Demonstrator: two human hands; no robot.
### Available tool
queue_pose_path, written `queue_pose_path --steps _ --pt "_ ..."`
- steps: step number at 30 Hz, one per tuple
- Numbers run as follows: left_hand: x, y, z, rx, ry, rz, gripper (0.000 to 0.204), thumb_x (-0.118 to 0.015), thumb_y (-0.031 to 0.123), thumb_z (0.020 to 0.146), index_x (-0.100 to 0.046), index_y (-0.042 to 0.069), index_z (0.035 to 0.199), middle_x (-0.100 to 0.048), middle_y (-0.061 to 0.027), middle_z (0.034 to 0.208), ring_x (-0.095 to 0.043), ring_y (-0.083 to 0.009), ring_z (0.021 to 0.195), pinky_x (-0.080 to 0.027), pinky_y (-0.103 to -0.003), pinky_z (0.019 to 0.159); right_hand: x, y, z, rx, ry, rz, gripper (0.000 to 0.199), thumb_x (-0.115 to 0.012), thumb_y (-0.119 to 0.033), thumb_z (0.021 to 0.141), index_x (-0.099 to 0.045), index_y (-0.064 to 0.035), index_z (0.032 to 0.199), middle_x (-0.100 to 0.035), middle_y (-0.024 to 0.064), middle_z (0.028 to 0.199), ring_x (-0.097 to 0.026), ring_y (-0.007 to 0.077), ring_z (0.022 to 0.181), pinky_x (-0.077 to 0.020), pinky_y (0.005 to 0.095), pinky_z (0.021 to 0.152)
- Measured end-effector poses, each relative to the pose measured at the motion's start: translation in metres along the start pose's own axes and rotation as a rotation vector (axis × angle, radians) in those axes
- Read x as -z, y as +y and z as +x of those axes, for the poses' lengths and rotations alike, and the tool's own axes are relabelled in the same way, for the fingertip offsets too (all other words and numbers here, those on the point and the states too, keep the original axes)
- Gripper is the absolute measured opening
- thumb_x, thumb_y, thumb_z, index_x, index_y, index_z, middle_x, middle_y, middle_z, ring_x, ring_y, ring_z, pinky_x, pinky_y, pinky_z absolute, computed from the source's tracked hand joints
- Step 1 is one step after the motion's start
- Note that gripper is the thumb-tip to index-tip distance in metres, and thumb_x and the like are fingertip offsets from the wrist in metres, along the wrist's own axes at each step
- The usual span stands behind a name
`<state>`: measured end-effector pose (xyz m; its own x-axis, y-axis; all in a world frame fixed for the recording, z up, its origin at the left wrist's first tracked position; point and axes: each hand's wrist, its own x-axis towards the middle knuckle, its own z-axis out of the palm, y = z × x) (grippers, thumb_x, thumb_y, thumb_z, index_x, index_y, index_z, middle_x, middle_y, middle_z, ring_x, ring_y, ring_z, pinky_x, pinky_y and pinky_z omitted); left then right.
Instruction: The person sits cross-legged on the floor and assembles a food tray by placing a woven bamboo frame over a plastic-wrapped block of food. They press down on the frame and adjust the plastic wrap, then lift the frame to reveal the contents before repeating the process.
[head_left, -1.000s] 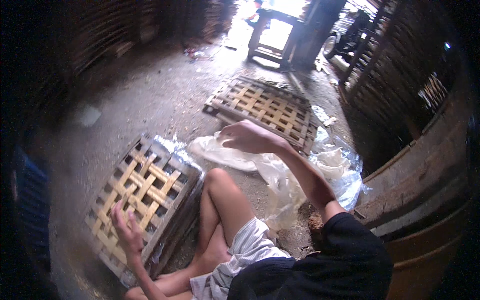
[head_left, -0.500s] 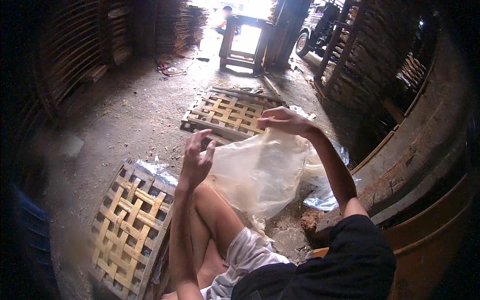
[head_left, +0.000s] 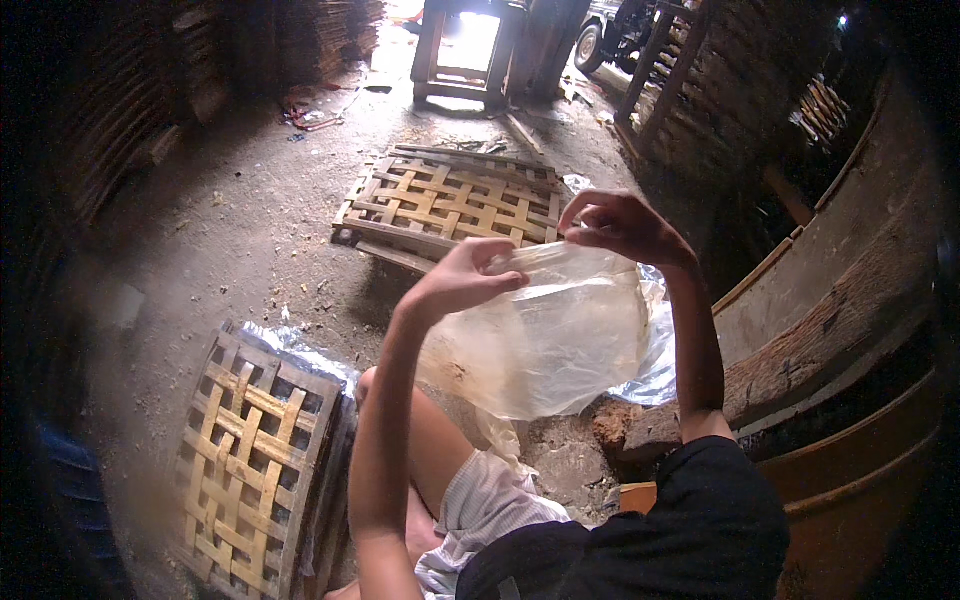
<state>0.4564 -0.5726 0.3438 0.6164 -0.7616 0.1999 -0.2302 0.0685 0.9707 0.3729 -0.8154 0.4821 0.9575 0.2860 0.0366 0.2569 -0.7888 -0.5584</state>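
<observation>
A thin, cloudy plastic sheet [head_left: 555, 335] hangs in front of me, wrinkled and see-through, with brownish smudges at its lower left. My left hand [head_left: 462, 285] is at its upper left corner, thumb in front and fingers curled round the edge. Farther right, my right hand [head_left: 625, 228] is closed in a curled grip on the top edge; the exact pinch is partly hidden by the fingers. Just beyond the sheet lies a woven slatted panel in a wooden frame [head_left: 450, 205], flat on the ground. A similar woven panel [head_left: 250, 465] is beside my legs at the left.
Silvery crinkled film [head_left: 655, 345] lies behind the sheet, with more film [head_left: 290, 350] at the left panel's far end. A rough timber beam [head_left: 770, 375] runs along the right. A wooden frame stand [head_left: 460, 90] and a vehicle wheel [head_left: 589, 48] are farther off.
My left hand has moved right, from open beside the sheet to its upper edge. The right hand has shifted slightly right and up, and the sheet's top is drawn up between them.
</observation>
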Motion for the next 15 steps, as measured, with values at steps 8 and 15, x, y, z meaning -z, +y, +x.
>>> queue_pose_path --steps 8,15 --pt "0.042 0.035 -0.014 0.076 0.194 0.628 0.030 -0.089 0.036 0.081 -0.073 0.011 0.088 -0.073 -0.0067 0.081 -0.066 -0.0154 0.071 -0.055 -0.033 0.062 0.024 0.068 0.009 -0.095 0.100 -0.235 0.028 -0.086 -0.022 0.085 -0.075 0.0008 0.096 -0.071 0.0068 0.082 -0.063 0.0088 0.079 -0.0529 0.0301 0.073" --pt "0.102 0.016 -0.034 0.075 0.456 1.085 0.048 -0.085 0.035 0.085 -0.075 0.006 0.121 -0.079 -0.0130 0.093 -0.078 -0.0243 0.084 -0.062 -0.039 0.081 0.019 0.113 0.017 -0.044 0.315 -0.131 0.025 -0.081 -0.021 0.091 -0.074 -0.0007 0.105 -0.073 0.0011 0.094 -0.066 0.0108 0.091 -0.0519 0.0283 0.081"
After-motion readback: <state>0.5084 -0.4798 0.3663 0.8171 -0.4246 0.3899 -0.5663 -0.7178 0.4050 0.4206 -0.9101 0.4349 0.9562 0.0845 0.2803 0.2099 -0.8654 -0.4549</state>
